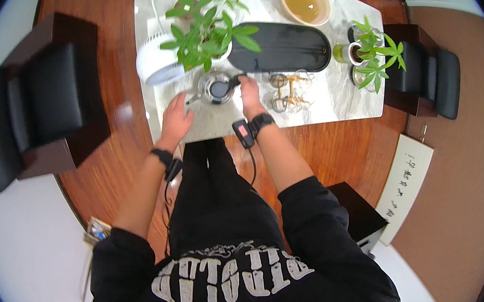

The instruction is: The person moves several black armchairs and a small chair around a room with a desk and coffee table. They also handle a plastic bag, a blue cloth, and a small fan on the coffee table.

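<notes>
A shiny metal kettle with a dark lid (217, 88) stands on the marble-patterned table (202, 123) in front of me. My right hand (250, 94) is closed around its black handle (236, 80), on the kettle's right side. To the lower left, my left hand (176, 118) is near the tip of the thin spout (194, 99). Nothing shows in that hand, and its thumb is apart from the fingers. Whether its fingertips touch the spout is too blurred to tell.
A leafy potted plant (206, 33) and a white rounded appliance (158, 60) stand left of the kettle. Beyond lie a black oval tray (281, 49) and a bowl of yellowish liquid (303, 4). Glasses hang on a wooden rack (290, 91). More plants (374, 54) stand at right.
</notes>
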The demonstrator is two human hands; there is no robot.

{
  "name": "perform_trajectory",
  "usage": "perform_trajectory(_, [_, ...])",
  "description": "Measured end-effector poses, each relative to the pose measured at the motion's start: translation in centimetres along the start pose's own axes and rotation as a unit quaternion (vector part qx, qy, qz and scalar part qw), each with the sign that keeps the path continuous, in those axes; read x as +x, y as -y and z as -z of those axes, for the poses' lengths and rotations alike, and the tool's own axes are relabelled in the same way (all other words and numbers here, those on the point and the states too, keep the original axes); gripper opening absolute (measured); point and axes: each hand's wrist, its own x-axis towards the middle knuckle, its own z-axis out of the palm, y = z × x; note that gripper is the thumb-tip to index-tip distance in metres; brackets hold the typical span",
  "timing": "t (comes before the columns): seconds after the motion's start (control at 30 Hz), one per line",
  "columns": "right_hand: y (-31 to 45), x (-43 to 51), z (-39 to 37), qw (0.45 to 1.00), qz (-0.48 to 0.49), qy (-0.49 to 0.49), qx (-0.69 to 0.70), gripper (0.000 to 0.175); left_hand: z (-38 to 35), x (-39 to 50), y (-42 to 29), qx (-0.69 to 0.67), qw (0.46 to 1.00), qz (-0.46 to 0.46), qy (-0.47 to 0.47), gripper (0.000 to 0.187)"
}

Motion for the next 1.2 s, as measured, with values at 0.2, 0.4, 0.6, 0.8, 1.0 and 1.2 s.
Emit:
perform_trajectory(0.2, [-0.1, -0.3, -1.3, 0.992, -0.013, 0.091, -0.086, 0.062, -2.9, 1.2, -3.1, 0.118, 0.916, 0.196, 0.33, 0.052])
perform_trajectory(0.4, [-0.6, -2.5, -4.4, 0.908, 0.146, 0.162, -0.358, 0.058, -7.6, -5.8, -2.9, -0.282, 0.861, 0.261, 0.332, 0.047])
perform_trajectory(0.6, [-1.2, -6.2, -8.2, 0.813, 0.268, 0.219, -0.468, 0.05, -10.5, -8.2, 0.0, -0.57, 0.758, 0.292, 0.12, 0.015])
perform_trajectory(0.8, [-1.7, -7.9, -10.0, 0.774, 0.339, 0.236, -0.48, 0.047, -5.0, -6.7, 3.8, -0.451, 0.67, 0.59, -0.015, 0.046])
perform_trajectory(1.0, [-2.2, -7.2, -8.4, 0.683, 0.42, 0.284, -0.526, 0.023, -0.9, -3.1, 2.1, -0.546, 0.684, 0.483, 0.029, 0.065])
perform_trajectory(1.2, [-1.5, -5.2, -5.5, 0.642, 0.469, 0.269, -0.544, 0.021, -3.9, 0.0, 0.4, -0.473, 0.701, 0.513, 0.148, 0.058])
